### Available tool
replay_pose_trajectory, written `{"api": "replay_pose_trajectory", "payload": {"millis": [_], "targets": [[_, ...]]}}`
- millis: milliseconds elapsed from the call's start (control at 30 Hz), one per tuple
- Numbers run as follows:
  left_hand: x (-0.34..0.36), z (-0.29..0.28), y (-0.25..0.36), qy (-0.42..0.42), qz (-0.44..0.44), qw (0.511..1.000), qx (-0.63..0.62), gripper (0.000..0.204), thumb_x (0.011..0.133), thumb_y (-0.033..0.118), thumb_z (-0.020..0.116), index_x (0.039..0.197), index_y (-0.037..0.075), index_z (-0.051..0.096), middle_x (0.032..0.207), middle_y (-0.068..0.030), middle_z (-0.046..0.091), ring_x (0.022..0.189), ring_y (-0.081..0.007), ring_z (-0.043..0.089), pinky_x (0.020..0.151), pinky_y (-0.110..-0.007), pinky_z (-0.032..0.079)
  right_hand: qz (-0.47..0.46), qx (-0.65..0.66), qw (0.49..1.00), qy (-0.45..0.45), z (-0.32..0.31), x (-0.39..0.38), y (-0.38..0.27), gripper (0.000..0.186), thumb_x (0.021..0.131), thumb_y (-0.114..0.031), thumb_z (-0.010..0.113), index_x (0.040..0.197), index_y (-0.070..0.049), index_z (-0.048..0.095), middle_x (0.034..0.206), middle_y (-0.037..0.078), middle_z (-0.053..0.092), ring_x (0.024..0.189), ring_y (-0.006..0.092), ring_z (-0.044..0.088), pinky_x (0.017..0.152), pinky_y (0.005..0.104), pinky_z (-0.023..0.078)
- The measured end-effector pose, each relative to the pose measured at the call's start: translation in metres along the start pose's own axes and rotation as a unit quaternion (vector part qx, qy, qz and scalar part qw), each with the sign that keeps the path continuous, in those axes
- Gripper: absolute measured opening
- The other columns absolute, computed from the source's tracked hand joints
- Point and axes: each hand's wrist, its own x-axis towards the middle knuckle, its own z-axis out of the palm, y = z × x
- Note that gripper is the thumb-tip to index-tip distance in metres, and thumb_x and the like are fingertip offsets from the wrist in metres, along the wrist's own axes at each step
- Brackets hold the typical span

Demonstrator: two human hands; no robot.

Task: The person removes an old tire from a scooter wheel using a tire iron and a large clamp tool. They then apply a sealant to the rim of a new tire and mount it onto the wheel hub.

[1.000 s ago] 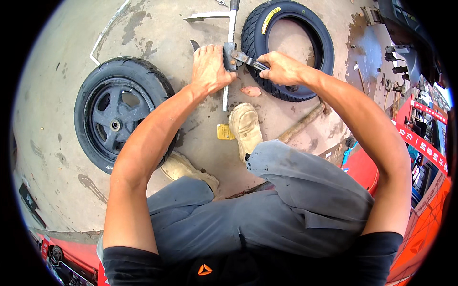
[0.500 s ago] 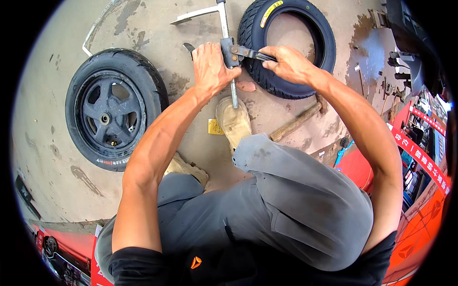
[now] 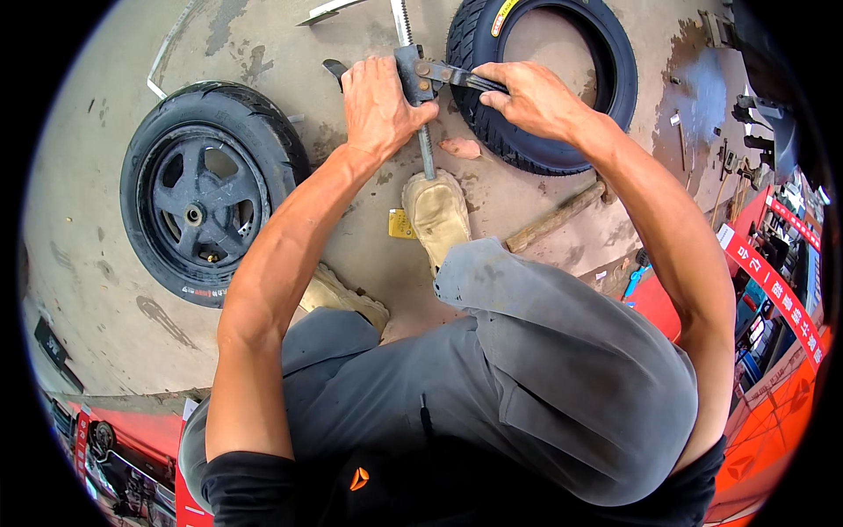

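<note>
My left hand (image 3: pixel 378 101) is closed around the sliding block of a bead breaker (image 3: pixel 413 75), a grey metal tool with a toothed bar. My right hand (image 3: pixel 531 101) is wrapped around its dark lever handle, which juts to the right. The bar's lower end reaches the toe of my tan shoe (image 3: pixel 437 215); its upper end runs out of the picture. A black tyre (image 3: pixel 619 79) without a rim lies just beyond my right hand. To the left of my left arm lies a wheel (image 3: pixel 198 193) with a dark five-spoke rim and its tyre on.
A wooden-handled hammer (image 3: pixel 558 215) lies right of my shoe, and a small yellow card (image 3: pixel 400 223) lies on its left. A pinkish scrap (image 3: pixel 460 147) sits near the bar's tip. Tools (image 3: pixel 733 167) and a red banner (image 3: pixel 777 290) are at the far right.
The whole view has shifted slightly, so the tool and both hands sit a little higher in the picture. Both grips are the same.
</note>
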Motion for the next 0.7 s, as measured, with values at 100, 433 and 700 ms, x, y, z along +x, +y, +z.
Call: {"api": "replay_pose_trajectory", "payload": {"millis": [100, 433, 700], "targets": [[-0.005, -0.004, -0.001, 0.000, 0.005, 1.000, -0.004, 0.065, 0.069, 0.039, 0.090, 0.111, -0.001, 0.060, 0.102, -0.0186, 0.061, 0.099, -0.0396, 0.058, 0.093, -0.051, 0.043, -0.001, 0.013, 1.000, -0.002, 0.002, 0.002, -0.001, 0.033, 0.097, -0.015, 0.070, 0.127, -0.002, 0.073, 0.100, 0.027, 0.075, 0.100, 0.0456, 0.071, 0.093, 0.0526, 0.055], [-0.012, -0.015, -0.005, -0.036, 0.021, 0.999, 0.005, 0.084, 0.070, 0.055, 0.090, 0.120, -0.005, 0.059, 0.106, -0.0202, 0.059, 0.105, -0.0398, 0.056, 0.097, -0.051, 0.043, 0.184, 0.304, 0.933, 0.054, 0.058, -0.022, -0.042, 0.041, 0.100, -0.011, 0.065, 0.138, 0.003, 0.064, 0.120, 0.026, 0.075, 0.115, 0.0410, 0.073, 0.102, 0.0468, 0.055], [-0.037, -0.052, 0.002, -0.279, 0.041, 0.959, -0.001, 0.121, 0.060, 0.059, 0.097, 0.144, -0.013, 0.048, 0.129, -0.0292, 0.058, 0.123, -0.0457, 0.055, 0.111, -0.053, 0.042, 0.132, 0.197, 0.960, 0.146, 0.116, -0.059, -0.030, 0.040, 0.097, -0.011, 0.068, 0.136, -0.001, 0.066, 0.117, 0.027, 0.073, 0.110, 0.0469, 0.070, 0.096, 0.0489, 0.055]]}}
